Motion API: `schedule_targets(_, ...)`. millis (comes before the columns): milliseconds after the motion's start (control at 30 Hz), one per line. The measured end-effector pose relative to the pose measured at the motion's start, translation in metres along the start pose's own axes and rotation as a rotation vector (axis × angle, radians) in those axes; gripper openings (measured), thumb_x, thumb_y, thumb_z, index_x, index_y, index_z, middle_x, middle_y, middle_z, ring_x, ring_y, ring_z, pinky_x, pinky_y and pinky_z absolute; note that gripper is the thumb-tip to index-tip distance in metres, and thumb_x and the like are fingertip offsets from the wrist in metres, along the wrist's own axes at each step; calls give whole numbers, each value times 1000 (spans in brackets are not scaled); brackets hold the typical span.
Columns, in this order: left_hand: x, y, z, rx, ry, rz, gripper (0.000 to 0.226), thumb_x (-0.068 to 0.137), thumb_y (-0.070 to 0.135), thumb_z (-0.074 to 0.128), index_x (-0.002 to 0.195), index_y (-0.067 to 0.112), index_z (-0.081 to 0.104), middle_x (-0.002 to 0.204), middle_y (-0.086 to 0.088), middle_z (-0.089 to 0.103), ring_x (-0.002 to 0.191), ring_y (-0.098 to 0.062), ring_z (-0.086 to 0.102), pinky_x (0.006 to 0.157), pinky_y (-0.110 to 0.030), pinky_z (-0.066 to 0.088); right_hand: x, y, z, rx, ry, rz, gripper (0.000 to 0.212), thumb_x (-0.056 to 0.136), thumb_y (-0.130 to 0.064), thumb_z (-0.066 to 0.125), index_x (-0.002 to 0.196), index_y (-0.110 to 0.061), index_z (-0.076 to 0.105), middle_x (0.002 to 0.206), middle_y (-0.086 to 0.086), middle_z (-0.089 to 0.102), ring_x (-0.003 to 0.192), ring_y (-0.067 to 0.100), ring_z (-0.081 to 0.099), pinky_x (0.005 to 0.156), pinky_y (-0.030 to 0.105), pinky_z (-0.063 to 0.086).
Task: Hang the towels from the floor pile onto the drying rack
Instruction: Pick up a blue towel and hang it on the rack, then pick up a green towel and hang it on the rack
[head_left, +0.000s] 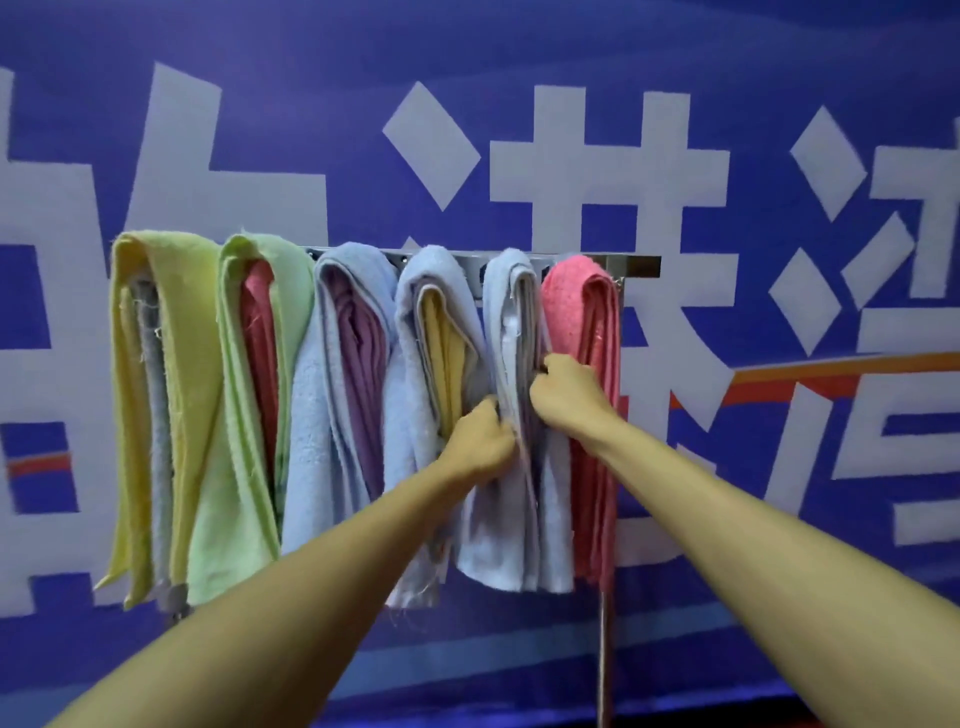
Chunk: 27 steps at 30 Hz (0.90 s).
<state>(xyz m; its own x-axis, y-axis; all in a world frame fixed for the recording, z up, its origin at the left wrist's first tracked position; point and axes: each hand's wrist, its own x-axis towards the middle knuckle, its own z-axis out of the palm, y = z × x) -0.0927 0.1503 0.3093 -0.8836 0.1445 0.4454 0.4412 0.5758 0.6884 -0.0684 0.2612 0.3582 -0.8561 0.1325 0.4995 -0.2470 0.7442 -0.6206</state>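
Note:
A metal drying rack (631, 266) runs along a blue wall, with several towels draped over its arms. From left hang a yellow towel (192, 374), a green towel (234, 499), a light blue towel (311, 426), another light blue one (410, 332) and a pale blue-white towel (498, 525), then a pink towel (571, 306) at the right end. My left hand (480, 441) grips the left edge of the pale blue-white towel. My right hand (563, 395) pinches its right edge, beside the pink towel. The floor pile is out of view.
The blue wall (779, 78) behind the rack carries large white characters and an orange stripe. A thin metal pole (602, 660) drops from the rack's right end. To the right of the pink towel the rack bar is bare.

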Motion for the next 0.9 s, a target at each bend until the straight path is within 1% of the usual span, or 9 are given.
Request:
schedule_targets(67,-10,-12,0,-19,-55,-38,19,94,17,45,102,6,59,104,-20,67,97,-38,63,73,-34,45,-9,8,0,-18,-66,23,33,88,-8,41,114,-3,60,123,25,60,106,42,59,83,35,51)
schedule_targets(167,-33,-15,-10,-5,-112,-20,16,93,7,44,90,14,58,90,-13,60,78,-26,58,73,-39,46,-30,15,-3,-1,-145,57,40,86,-3,38,121,-2,58,122,21,60,92,39,67,72,45,60)
schedule_targets(233,-49,-14,-18,-43,-121,-36,26,95,8,45,116,10,59,104,-16,63,94,-31,62,85,-41,49,-47,20,-3,-16,-183,69,40,85,-1,40,120,-1,60,113,21,64,84,36,69,68,45,61)
schedule_targets(333,-79,-19,-23,-71,-104,-74,38,94,8,47,131,8,52,104,-8,64,95,-25,64,78,-30,48,-78,30,0,-44,-259,98,32,85,-1,46,109,3,67,96,23,70,77,36,71,68,45,61)
schedule_targets(433,-116,-29,-20,-103,-123,-97,29,92,7,48,118,12,58,97,-6,64,95,-28,66,71,-29,45,-112,44,6,-59,-356,148,26,86,-2,50,102,6,68,96,22,71,80,36,70,71,44,61)
schedule_targets(533,-157,-44,-10,-132,-166,-96,19,90,6,54,102,18,62,89,-6,67,92,-31,67,68,-29,48,-146,60,19,-17,-447,216,21,91,-5,53,103,6,66,91,15,65,73,25,63,63,34,57)
schedule_targets(633,-197,-63,5,-157,-249,-97,20,90,4,56,86,21,64,80,-1,68,79,-17,64,65,-15,45,-179,84,42,20,-522,271,17,92,-7,54,102,0,65,92,12,63,79,23,62,60,29,55)
schedule_targets(767,-231,-105,35,-98,-427,-149,19,88,12,61,80,28,69,87,-3,72,82,-16,65,79,-26,47,-213,130,90,16,-621,340,13,92,-7,55,98,-1,66,91,14,65,79,24,61,70,40,58)
schedule_targets(900,-251,-156,74,-133,-561,-236,21,92,6,56,84,21,68,93,-7,69,86,-20,67,93,-39,51,-241,181,143,9,-680,423,11,92,-7,55,93,-4,66,87,12,65,77,23,63,73,39,58)
